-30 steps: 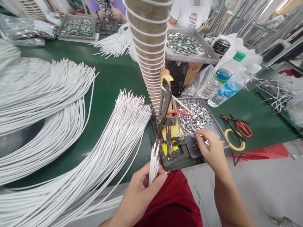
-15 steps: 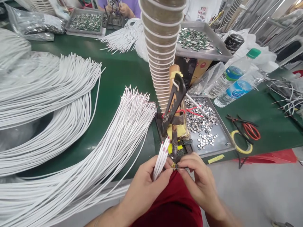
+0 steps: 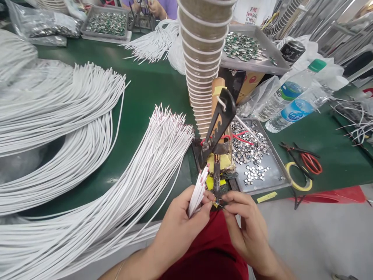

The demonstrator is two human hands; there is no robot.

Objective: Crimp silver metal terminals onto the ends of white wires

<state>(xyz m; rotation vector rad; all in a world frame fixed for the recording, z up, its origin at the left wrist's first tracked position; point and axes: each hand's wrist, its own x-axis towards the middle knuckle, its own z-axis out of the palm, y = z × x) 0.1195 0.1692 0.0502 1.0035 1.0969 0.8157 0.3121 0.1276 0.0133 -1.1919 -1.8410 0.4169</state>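
My left hand (image 3: 183,223) is closed round a small bunch of white cables (image 3: 198,192) with reddish tips that point up and away. Its thumb and forefinger also pinch near the foot of the soldering iron (image 3: 217,175), which is clamped upright in a stand. My right hand (image 3: 247,225) is pinched on a thin strand or tiny part just right of the iron's tip; what it is exactly is too small to make out. A black notched lever (image 3: 220,120) hangs over the iron, with a white cord tied to it.
A large pile of white cables (image 3: 145,171) lies to the left. Behind the iron rises a ribbed extraction hose (image 3: 204,58). On the right are a tray (image 3: 269,177) of small metal connectors, water bottles (image 3: 294,111), cutters (image 3: 310,161) and a tape roll (image 3: 287,171). Co-workers sit opposite.
My right hand has drawn slightly right and away from the left fingertips, so a small gap shows between them. The left hand keeps its bunch of cables. The whole view has shifted slightly.
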